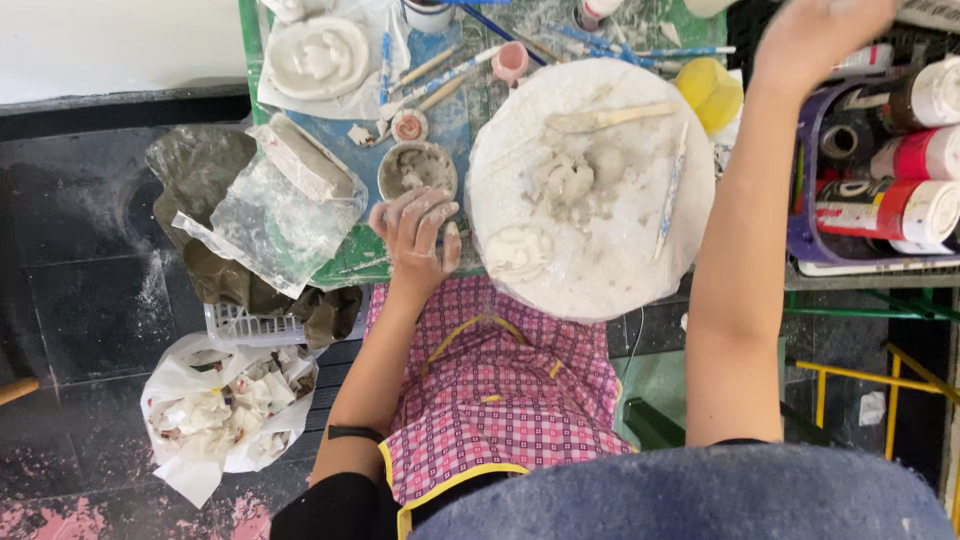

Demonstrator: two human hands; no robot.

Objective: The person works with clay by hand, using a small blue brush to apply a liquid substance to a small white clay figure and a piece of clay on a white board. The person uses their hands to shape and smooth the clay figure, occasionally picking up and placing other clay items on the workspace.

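Your clay-smeared hands over the counter (255, 60)

The round white board (640, 260) carries clay lumps (565, 180); your left hand (415, 235) rests empty beside it, fingers spread, below the small clay bowl (417, 168); your right hand (815, 35) is raised, its grip cut off from view.

Bright, even daylight, soft shadows; sharp overall, w/ slight motion blur on raised right hand (815, 35).

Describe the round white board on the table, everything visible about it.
The round white board lies flat on the green table, smeared with pale clay. Grey clay lumps sit near its middle, a wooden stick across its top, a thin tool on its right side. Its near edge overhangs the pink checked apron. The clay-coated left hand rests just beside it.
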